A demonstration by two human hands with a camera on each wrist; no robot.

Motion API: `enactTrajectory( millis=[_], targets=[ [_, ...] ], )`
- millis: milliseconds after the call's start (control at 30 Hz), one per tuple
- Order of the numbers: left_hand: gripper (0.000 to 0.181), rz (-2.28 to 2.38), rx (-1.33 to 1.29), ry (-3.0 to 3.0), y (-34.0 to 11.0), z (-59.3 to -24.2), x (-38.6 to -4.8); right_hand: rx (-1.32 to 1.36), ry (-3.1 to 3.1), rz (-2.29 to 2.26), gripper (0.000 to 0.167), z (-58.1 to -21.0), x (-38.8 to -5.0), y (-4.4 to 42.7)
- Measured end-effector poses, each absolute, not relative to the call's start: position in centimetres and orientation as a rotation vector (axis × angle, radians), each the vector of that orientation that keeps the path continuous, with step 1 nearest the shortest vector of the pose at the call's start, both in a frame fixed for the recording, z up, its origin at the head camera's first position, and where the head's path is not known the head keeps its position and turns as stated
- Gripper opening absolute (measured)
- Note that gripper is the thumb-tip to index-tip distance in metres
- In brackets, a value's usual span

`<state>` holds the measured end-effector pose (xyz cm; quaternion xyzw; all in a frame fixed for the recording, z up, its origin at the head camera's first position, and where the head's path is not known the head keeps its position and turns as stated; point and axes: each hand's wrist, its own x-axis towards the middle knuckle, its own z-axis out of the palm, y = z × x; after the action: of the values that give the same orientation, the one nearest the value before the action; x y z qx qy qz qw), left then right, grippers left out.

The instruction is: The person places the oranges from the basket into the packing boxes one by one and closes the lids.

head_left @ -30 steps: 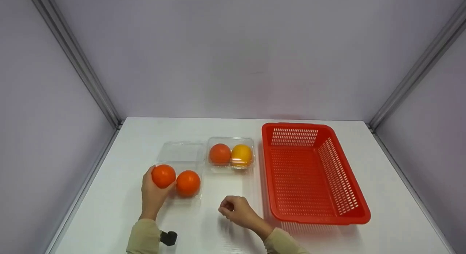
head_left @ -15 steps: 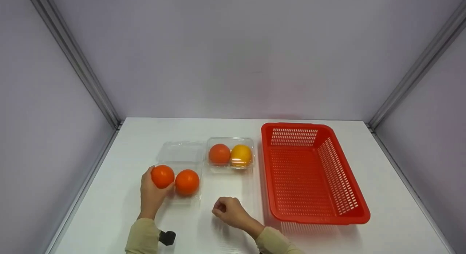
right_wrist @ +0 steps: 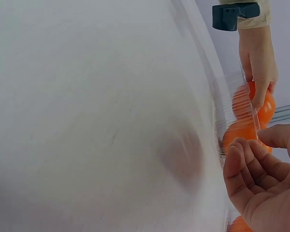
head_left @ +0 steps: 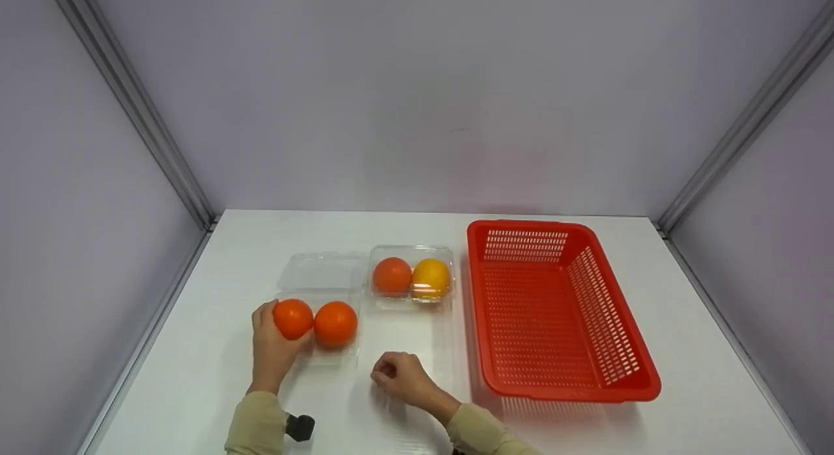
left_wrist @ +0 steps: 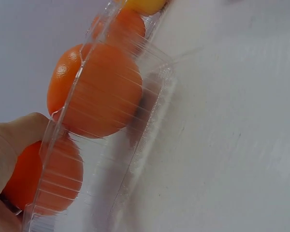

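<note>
My left hand grips an orange at the left end of an open clear plastic clamshell box, whose lid lies folded back. A second orange sits right beside it in the box; both show through the clear wall in the left wrist view. Near the box's front right, above the white table, hovers my right hand. Its fingers are loosely curled and hold nothing, with the thumb apart from them in the right wrist view.
Behind stands a closed clear box with an orange-red fruit and a yellow fruit inside. A red plastic basket takes up the right side of the table. Pale walls enclose the table at the back and sides.
My right hand has drifted left, toward the open box. The left hand keeps hold of its orange, which has settled slightly lower, close against the second one.
</note>
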<state>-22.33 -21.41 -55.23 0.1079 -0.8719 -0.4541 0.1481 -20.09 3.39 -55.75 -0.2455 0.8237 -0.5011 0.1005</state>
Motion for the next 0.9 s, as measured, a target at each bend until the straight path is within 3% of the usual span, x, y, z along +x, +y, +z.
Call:
enactTrajectory(
  millis=[667,900],
  targets=[
    [0.077,-1.25,0.253,-2.555,-21.5,-55.5,-22.3,-0.467,2.234,-1.682,0.009,-56.2,-20.4,1.6],
    [0.077,-1.214,0.237,-2.555,-21.6,-55.7,-22.4,-0.321,2.122,-1.767,0.013,-53.8,-19.5,1.5]
  ],
)
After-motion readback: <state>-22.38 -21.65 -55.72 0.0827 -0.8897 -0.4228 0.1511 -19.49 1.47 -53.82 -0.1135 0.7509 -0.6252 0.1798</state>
